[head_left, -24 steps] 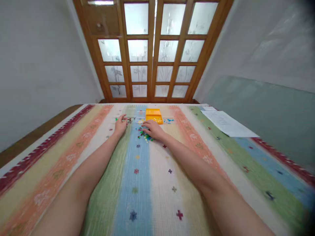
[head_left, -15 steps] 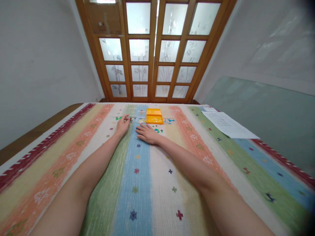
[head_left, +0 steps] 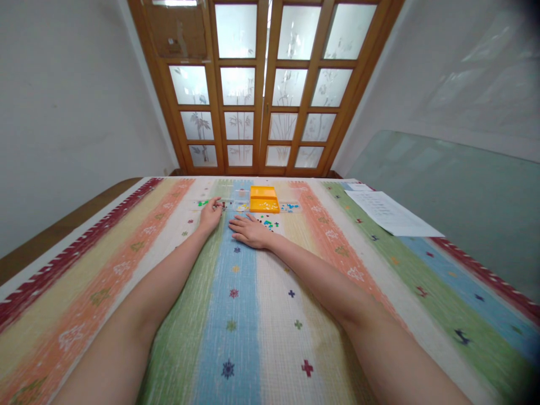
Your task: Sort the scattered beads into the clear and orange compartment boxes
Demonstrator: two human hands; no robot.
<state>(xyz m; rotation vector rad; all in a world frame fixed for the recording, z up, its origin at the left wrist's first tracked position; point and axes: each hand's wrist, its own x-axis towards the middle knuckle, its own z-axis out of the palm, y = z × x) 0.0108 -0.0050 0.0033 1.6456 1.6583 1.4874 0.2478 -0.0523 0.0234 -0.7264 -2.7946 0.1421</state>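
Note:
My left hand [head_left: 210, 214] rests on the cloth at the left end of a row of small clear trays. Its fingers are curled together by some dark red bits [head_left: 224, 207]; anything between them is too small to make out. Green bits [head_left: 203, 203] lie just left of that hand. My right hand [head_left: 248, 231] lies flat, palm down, fingers spread and pointing left. Beyond it stands an open yellow box [head_left: 264, 192] with pale bits in its front half. Loose green, blue and dark pieces [head_left: 269, 224] are scattered on the cloth beside the right hand.
Yellowish bits [head_left: 242, 207] sit in a clear tray left of the box, blue bits [head_left: 291, 207] in one to its right. Printed paper sheets [head_left: 390, 212] lie at the right on the striped tablecloth [head_left: 240, 343]. A greenish panel [head_left: 447, 197] stands along the right edge.
My right hand has slid slightly left, baring more of the loose pieces beside it. The left hand has stayed almost where it was.

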